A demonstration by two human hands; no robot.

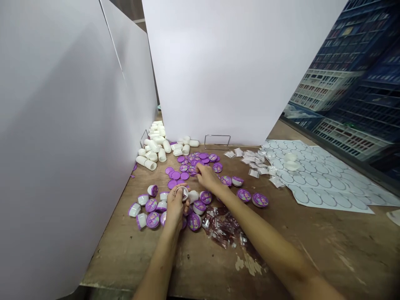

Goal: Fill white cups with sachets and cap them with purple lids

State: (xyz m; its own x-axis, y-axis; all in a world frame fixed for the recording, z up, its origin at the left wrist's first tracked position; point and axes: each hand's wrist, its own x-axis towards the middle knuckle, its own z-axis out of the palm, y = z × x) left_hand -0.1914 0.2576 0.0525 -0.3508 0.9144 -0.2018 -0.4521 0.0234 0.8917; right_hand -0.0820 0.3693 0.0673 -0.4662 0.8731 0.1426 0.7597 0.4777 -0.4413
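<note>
Open cup in your left hand, right hand at the purple lids

At the left of the table (118, 250), white tubs (151, 155) lie in a heap against the panel (125, 104), with lidded cups (153, 220) scattered nearer you. Your left hand (176, 204) grips an open white cup (182, 193), its mouth facing up. Just beyond it, purple lids (184, 176) lie loosely spread. Your right hand (204, 175) reaches in at their edge, fingers bent; you cannot tell whether it grips one. Dark red packets (220, 227) lie below your right forearm, then small white packets (253, 160), and sheets printed with circles (315, 175) at the right.
</note>
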